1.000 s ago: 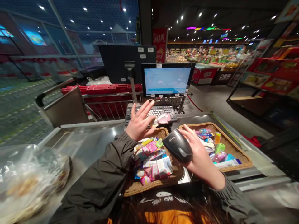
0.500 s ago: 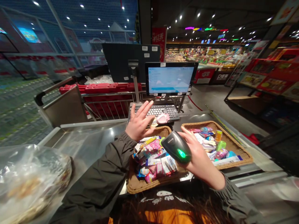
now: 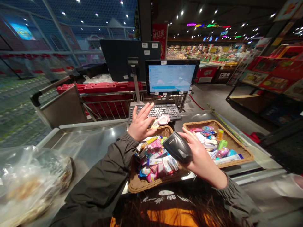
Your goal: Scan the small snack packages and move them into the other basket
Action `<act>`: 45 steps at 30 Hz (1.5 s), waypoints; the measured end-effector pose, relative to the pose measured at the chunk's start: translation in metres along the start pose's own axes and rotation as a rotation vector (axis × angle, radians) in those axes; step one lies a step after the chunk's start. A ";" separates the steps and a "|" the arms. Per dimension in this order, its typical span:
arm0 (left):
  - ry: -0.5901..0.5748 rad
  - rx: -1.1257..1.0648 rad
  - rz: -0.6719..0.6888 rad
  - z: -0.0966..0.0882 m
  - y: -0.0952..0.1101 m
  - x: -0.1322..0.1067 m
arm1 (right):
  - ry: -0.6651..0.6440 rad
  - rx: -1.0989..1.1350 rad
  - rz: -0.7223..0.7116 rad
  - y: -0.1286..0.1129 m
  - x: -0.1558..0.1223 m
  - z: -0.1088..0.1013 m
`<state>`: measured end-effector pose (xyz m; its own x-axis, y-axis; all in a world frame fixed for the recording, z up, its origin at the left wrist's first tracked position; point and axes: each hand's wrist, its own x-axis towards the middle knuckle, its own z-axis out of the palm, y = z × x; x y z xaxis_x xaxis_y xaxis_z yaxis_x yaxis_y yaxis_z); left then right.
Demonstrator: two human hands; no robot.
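A: Right hand [image 3: 201, 157] up front, and it has the scanner [image 3: 178, 147], with fingers [image 3: 189, 134] wrapped round the dark body in a firm grip.

B: Where does it sit?

A: Held in the air, low over the right edge of the left basket [image 3: 142, 186], in the gap between that one and the right basket [image 3: 247, 154]. Its head tilts down and left, towards the packets [image 3: 156, 160] heaped in the left basket.

B: And the left hand [image 3: 140, 124]?

A: Raised, palm forward, fingers [image 3: 148, 108] spread wide, holding nothing. It hangs over the far rim of the left basket and covers the left part of the keyboard [image 3: 165, 111] behind it.

B: What else crowds in?

A: The dark sleeve [image 3: 101, 183] runs across the table [image 3: 94, 142] and hides the left basket's near left corner. The scanner itself blocks some packets. Beyond the keyboard stands the lit monitor [image 3: 171, 77]. A pink thing [image 3: 163, 119] lies just in front of the keys, too small to tell what it is. Far left on the table there's a clear bag [image 3: 30, 176], well apart from both hands. More small goods [image 3: 210, 142] fill the right basket.
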<state>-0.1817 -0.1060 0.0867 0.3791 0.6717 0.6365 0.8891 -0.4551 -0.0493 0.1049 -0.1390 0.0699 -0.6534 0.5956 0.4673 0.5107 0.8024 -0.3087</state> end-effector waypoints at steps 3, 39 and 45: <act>-0.040 -0.017 -0.016 0.005 0.000 -0.004 | -0.018 0.008 0.002 0.001 0.000 0.000; -0.738 -0.048 -0.084 0.075 0.023 -0.037 | -0.053 0.082 0.224 0.062 -0.050 0.012; -0.616 -0.148 0.119 0.094 0.064 0.021 | 0.086 -0.020 0.373 0.090 -0.083 -0.017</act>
<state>-0.0922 -0.0662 0.0252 0.5898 0.8043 0.0722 0.8038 -0.5933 0.0429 0.2145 -0.1169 0.0178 -0.3718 0.8408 0.3934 0.7158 0.5295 -0.4553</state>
